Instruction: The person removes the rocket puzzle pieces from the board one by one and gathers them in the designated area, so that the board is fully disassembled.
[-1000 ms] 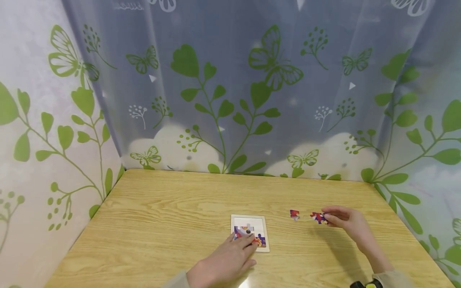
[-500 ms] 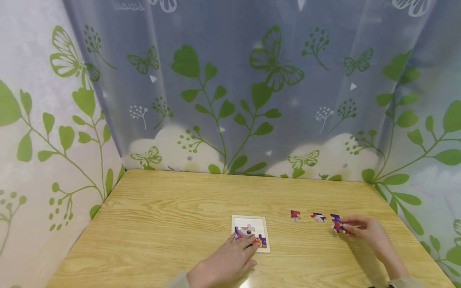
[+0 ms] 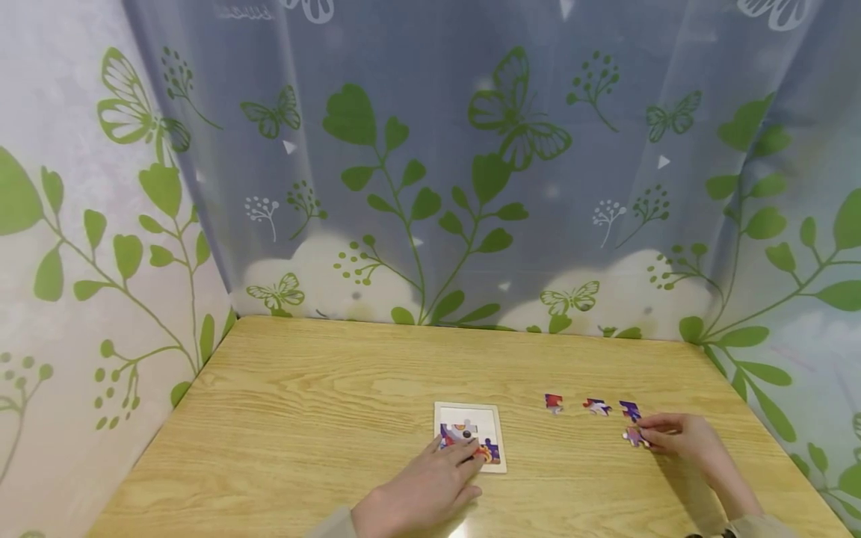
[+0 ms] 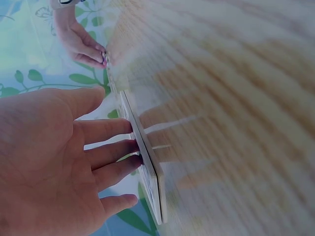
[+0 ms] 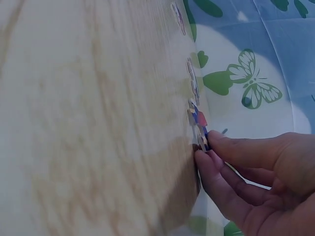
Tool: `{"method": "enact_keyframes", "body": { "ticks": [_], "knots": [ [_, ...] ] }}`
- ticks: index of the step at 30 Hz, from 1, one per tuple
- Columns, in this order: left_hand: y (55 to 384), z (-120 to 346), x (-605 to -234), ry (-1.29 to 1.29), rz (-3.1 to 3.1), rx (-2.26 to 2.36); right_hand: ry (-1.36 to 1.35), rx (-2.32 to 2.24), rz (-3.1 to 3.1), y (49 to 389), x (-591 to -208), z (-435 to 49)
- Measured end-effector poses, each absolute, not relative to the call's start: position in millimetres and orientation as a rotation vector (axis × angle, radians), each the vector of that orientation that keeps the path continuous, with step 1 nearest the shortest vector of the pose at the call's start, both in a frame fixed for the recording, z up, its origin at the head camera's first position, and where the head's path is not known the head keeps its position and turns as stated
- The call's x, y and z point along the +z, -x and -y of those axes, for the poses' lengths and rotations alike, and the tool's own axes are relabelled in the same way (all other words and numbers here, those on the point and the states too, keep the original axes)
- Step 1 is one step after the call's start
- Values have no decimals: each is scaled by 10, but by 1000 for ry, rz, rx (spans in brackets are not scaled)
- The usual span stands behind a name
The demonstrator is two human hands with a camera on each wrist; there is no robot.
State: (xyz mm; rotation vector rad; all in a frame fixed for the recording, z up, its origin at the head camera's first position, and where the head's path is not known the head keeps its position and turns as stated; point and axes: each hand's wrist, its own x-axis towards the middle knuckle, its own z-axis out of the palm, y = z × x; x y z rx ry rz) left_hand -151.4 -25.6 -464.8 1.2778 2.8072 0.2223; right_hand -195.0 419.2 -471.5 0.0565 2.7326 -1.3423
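Note:
My left hand lies with extended fingers over the lower part of a white-framed puzzle board, fingertips touching its face, as the left wrist view shows. Joined jigsaw pieces with a grey and purple picture fill part of the board; the fingers hide some of them. At the right, my right hand pinches a jigsaw piece between thumb and fingers, low over the table. Just beyond it is a purple piece. The right wrist view shows the thumb and fingertips at the edge of a piece.
To the left of the purple piece lie a white and purple piece and a red piece, in a loose row. A wood-grain table spreads beneath. Behind it hangs a printed curtain with green leaves and butterflies.
My right hand moved right and toward me, away from the white and purple piece, carrying pieces. The purple piece now shows beyond the pinched piece. My left hand stays on the board.

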Motion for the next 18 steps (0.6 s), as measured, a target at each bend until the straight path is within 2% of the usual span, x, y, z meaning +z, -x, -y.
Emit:
{"method": "enact_keyframes", "body": {
  "ticks": [18],
  "knots": [
    [1512, 275, -4616, -1272, -2795, 253, -195, -1257, -2824, 1954, -4653, -4147]
  ]
}}
